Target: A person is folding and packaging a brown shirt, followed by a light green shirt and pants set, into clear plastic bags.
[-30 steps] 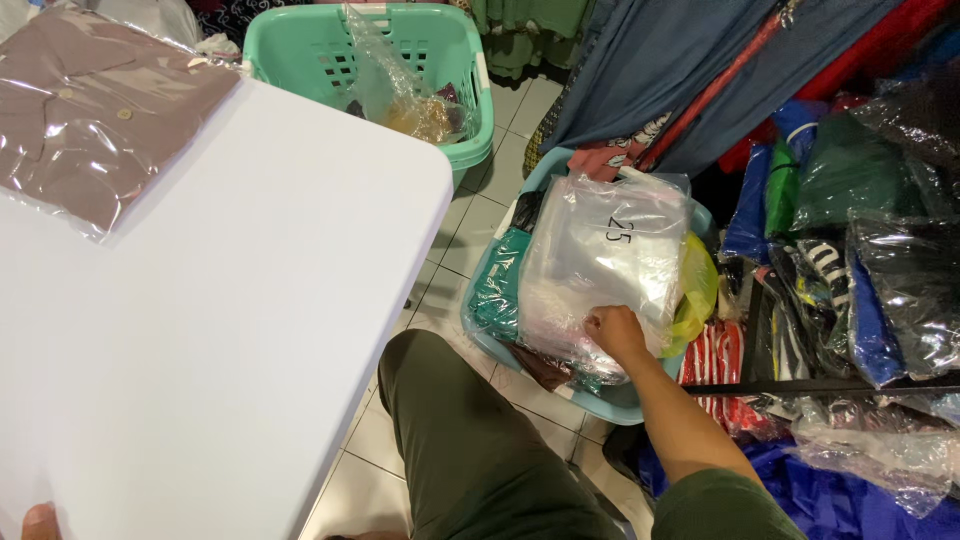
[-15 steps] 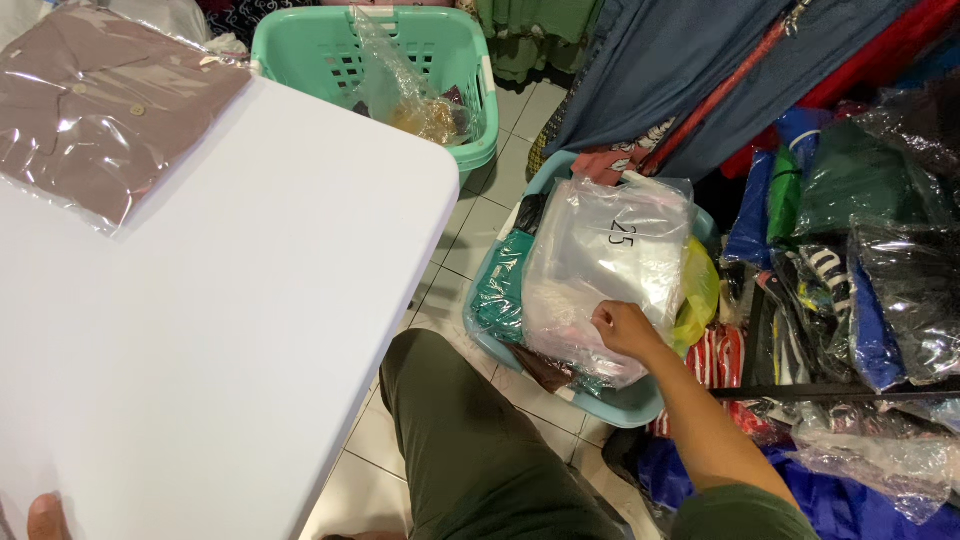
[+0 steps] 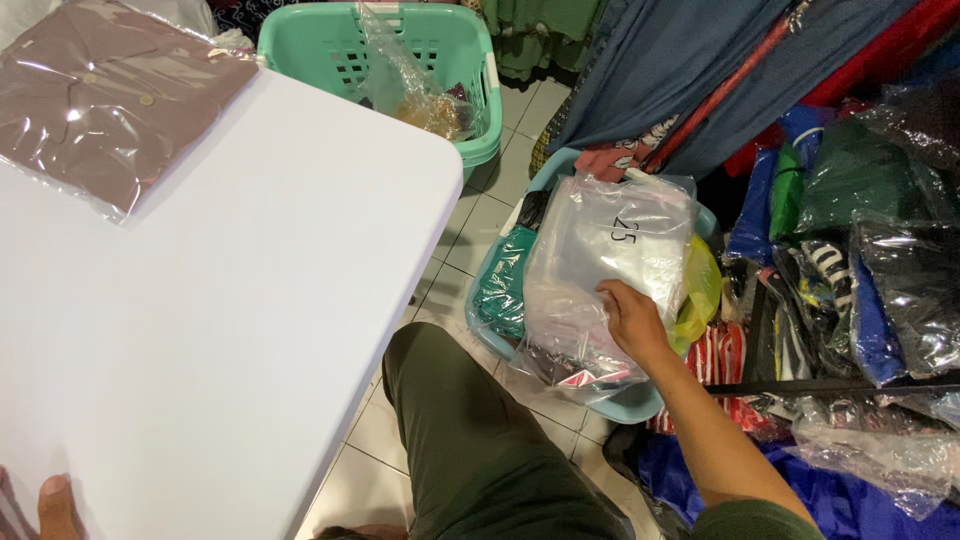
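Tiled floor (image 3: 480, 225): blue basket (image 3: 640, 400) holds bagged garments; right hand (image 3: 630, 318) grips clear bag (image 3: 610, 260); left hand (image 3: 55, 505) grip unclear.

2 plastic laundry baskets: 1 mint-green basket (image 3: 470, 70) at top, 1 light-blue basket (image 3: 630, 405) by the knee. 1 white table (image 3: 220, 330). 1 bagged brown garment (image 3: 100, 100) on its far corner. 2 hands in view: right hand (image 3: 632, 322) on a clear plastic bag (image 3: 610, 270), left hand (image 3: 55, 508) only partly seen at table edge. 1 yellow bag (image 3: 700, 290) beside the clear one. 1 crumpled clear bag (image 3: 410, 85) in green basket. Packed clothes at right: too many, overlapping, can't count exactly.
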